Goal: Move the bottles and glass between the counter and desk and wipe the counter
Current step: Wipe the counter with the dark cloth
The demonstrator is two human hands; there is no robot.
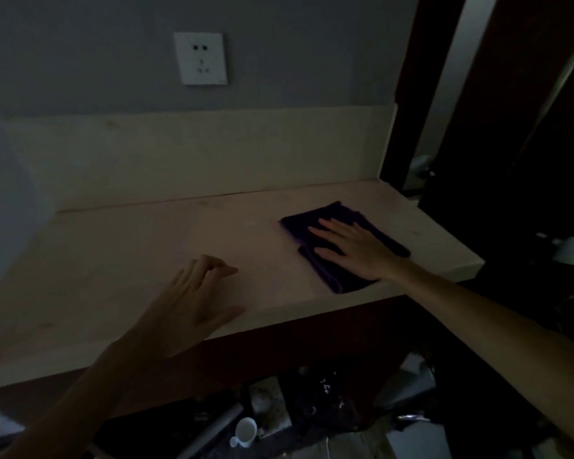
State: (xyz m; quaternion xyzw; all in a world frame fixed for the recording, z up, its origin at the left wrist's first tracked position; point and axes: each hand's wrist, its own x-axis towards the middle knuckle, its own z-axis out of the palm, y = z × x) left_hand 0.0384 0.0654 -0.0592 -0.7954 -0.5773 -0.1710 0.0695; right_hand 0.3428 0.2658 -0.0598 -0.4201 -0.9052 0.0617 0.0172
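Observation:
The scene is dim. A folded dark purple cloth lies on the pale counter, toward its right end. My right hand presses flat on the cloth with straight, spread fingers. My left hand hovers over or rests at the counter's front edge, fingers loosely bent, holding nothing. No bottles or glass show on the counter.
A pale backsplash runs behind the counter, with a white wall socket above it. Dark cabinetry stands at the right. Below the counter's edge lie cluttered items, among them a white cup.

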